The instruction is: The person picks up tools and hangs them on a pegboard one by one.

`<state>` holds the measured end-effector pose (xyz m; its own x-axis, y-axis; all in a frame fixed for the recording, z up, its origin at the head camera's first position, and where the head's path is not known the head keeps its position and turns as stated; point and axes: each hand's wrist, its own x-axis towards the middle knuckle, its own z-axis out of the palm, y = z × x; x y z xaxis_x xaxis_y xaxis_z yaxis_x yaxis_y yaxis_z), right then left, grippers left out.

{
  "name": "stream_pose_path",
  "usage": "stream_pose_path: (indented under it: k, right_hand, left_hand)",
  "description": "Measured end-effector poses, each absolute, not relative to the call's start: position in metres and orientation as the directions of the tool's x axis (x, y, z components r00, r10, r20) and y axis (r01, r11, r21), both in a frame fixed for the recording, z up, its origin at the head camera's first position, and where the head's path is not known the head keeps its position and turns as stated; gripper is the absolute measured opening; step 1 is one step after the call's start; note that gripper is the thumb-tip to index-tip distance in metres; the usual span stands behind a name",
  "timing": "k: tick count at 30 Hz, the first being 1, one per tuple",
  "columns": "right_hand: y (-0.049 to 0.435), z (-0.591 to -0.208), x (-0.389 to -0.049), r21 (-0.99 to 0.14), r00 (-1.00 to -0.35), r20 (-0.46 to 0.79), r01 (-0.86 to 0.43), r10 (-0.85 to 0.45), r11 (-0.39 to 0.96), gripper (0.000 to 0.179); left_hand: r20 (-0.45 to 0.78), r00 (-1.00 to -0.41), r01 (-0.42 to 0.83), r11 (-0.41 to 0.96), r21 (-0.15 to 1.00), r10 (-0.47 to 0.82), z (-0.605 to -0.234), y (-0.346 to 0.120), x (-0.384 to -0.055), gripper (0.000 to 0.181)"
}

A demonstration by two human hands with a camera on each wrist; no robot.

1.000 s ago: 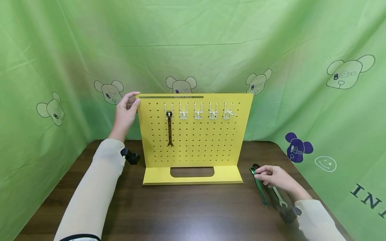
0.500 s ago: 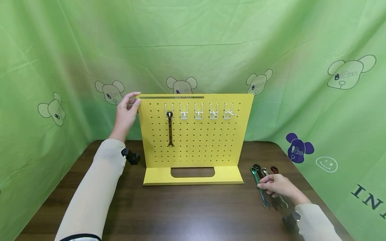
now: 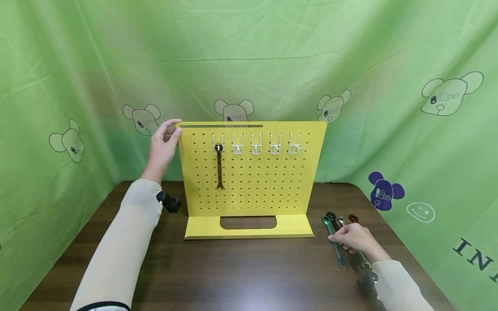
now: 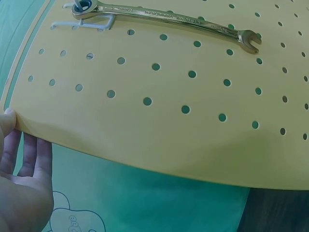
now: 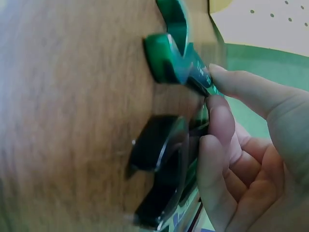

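One yellow pegboard (image 3: 249, 178) is pinched, apparently for steadiness, by the left hand (image 3: 161, 147) while the right hand (image 3: 355, 239) pinches a green wrench (image 3: 337, 252).

Creased green fabric backdrop (image 3: 272, 34), outlined round-eared cartoon heads (image 3: 443, 98) | right side: purple cartoon head (image 3: 383, 194), white smiley (image 3: 421, 212), dark lettering (image 3: 479, 260) | wood-grain tabletop (image 3: 194, 268), pale glare (image 3: 253, 298)

A green fabric backdrop (image 3: 249, 47) fills the upper frame, bearing 5 outlined cartoon heads (image 3: 333, 108); at right, 1 purple cartoon head (image 3: 384, 195) and 1 smiley face (image 3: 421, 212).
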<state>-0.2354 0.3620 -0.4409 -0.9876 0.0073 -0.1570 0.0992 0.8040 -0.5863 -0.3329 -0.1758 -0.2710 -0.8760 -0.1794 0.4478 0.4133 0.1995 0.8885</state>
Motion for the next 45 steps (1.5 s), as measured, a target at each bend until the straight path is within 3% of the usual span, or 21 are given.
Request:
stream_pose_path:
  k: [21,29,45]
  right_hand:
    - [0.3604,-0.4413,-0.2376,-0.575,-0.985,-0.169,0.129,0.037,0.808,0.027]
    - [0.3653,-0.4429,-0.2353,-0.68,-0.981,-0.194,0.13,-0.006,0.722,0.024]
    - [0.3661,-0.4387,-0.2311,-0.77,-0.977,-0.202,0.117,-0.067,0.627,0.02]
  left_hand:
    - [0.449,-0.873,0.414,0.196,0.889,-0.19,-0.274,-0.1755,-0.3358,0.033]
    - [0.451,-0.872,0.413,0.211,0.886,-0.189,-0.2728,-0.1765,-0.3339,0.034]
    - [0.446,-0.873,0.409,0.205,0.889,-0.194,-0.272,-0.1757,-0.3336,0.032]
